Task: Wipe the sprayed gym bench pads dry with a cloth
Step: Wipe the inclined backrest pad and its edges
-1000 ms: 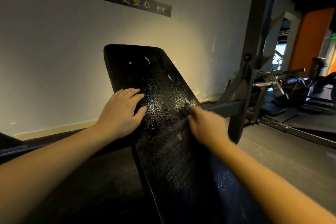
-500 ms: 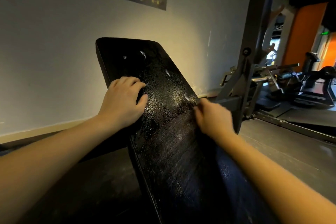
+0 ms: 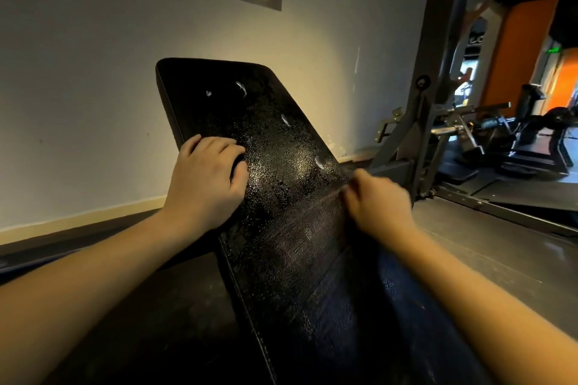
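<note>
Black pebbled vinyl fills the middle of the head view. The bench pad (image 3: 281, 197) stands tilted, and its long axis runs from the near bottom of the picture up and slightly leftward to a rounded top end by the wall (image 3: 93, 87).

Both hands are on it about halfway up, well apart, one at each long edge. The left hand (image 3: 206, 184) rests over the left edge with its fingers bent and its thumb on the surface. It holds nothing and seems to be bracing. The right hand (image 3: 380, 205) sits at the right edge, smeared by motion. Its fingers look bunched, perhaps around the cloth, but no cloth can be made out and I cannot tell how that hand is closed.

Spray droplets (image 3: 294, 162) glisten between and above the hands, with a few larger beads nearer the top end. Below the hands the surface shows dull crosswise streaks and looks mostly wiped. So the wet stretch lies ahead of both hands, up the pad's length, with the left hand slightly nearer to it. The job appears roughly half done.

The coming pass likely has to travel up and across toward the left hand. A grey steel upright (image 3: 438, 56) rises just beyond the right edge, and a wide sweep could catch knuckles on it.
</note>
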Motion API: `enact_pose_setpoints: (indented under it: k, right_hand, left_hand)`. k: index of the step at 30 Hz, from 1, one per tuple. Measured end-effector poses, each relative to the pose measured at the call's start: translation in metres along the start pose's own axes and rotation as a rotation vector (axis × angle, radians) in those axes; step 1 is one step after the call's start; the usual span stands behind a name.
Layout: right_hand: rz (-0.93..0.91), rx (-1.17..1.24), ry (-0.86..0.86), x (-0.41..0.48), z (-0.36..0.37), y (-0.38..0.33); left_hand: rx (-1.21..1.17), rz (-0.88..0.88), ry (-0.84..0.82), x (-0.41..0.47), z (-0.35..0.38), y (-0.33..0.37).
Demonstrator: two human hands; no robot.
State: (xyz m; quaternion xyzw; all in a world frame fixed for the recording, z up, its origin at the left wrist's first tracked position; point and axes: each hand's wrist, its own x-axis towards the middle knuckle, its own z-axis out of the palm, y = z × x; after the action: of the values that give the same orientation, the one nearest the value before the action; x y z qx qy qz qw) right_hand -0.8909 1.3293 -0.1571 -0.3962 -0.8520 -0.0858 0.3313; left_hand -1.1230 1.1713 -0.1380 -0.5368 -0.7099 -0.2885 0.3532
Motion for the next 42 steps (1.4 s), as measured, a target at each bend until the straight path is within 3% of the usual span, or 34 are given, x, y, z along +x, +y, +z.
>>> enact_pose_setpoints:
  k: [2,4,8,10,14,17,19,21,24,26,30,32,35,37,39,42]
  right_hand:
    - [0.091,-0.028,0.011,0.015,0.001,0.016]
    - [0.058,0.01,0.016,-0.001,0.002,-0.006]
    - [-0.395,0.314,-0.034,-0.1,-0.011,-0.073]
    - [-0.495,0.333,-0.017,-0.11,-0.012,-0.064]
    - [-0.094,0.009,0.015,-0.031,0.001,-0.002]
    - [0.087,-0.006,0.028,-0.002,0.002,0.005]
    - [-0.017,0.108,0.03,-0.026,0.002,-0.038]
    - [-0.268,0.279,0.034,-0.075,-0.007,-0.083]
    - [-0.439,0.311,0.061,-0.101,-0.009,-0.082]
    - [-0.284,0.16,0.094,-0.071,-0.003,-0.052]
    - [0.08,-0.059,0.002,-0.001,-0.002,0.004]
    - [0.064,0.01,0.016,-0.011,-0.003,-0.016]
    - [-0.238,0.266,0.007,-0.082,-0.007,-0.079]
    - [-0.367,0.283,0.024,-0.105,-0.008,-0.086]
    - [-0.268,0.199,0.068,-0.081,-0.004,-0.064]
    - [-0.013,0.021,-0.005,-0.021,-0.006,-0.021]
  left_hand:
    - [-0.01,-0.004,-0.002,0.0,0.001,0.0]
    - [-0.012,-0.001,-0.001,-0.001,0.001,-0.001]
    - [-0.002,-0.002,-0.014,-0.001,0.001,0.001]
    - [0.005,0.001,-0.016,-0.001,0.001,0.0]
    - [0.005,0.004,-0.001,-0.003,0.001,0.0]
    - [0.0,0.001,0.001,-0.002,0.003,0.002]
    - [-0.004,-0.001,0.006,-0.001,0.003,0.001]
    - [0.004,0.004,0.003,-0.002,0.002,0.001]
    - [0.015,0.014,-0.012,-0.002,0.001,-0.001]
    - [0.022,0.012,-0.02,-0.002,0.001,-0.001]
    - [0.016,0.002,-0.014,-0.002,0.002,0.002]
    - [0.016,0.0,-0.017,-0.002,0.002,0.002]
    - [0.017,0.003,-0.017,-0.003,0.002,0.001]
    - [0.017,0.007,-0.02,-0.002,0.002,0.0]
    - [0.022,0.012,-0.031,-0.002,0.001,0.0]
    - [0.018,0.007,-0.034,-0.003,0.002,0.001]
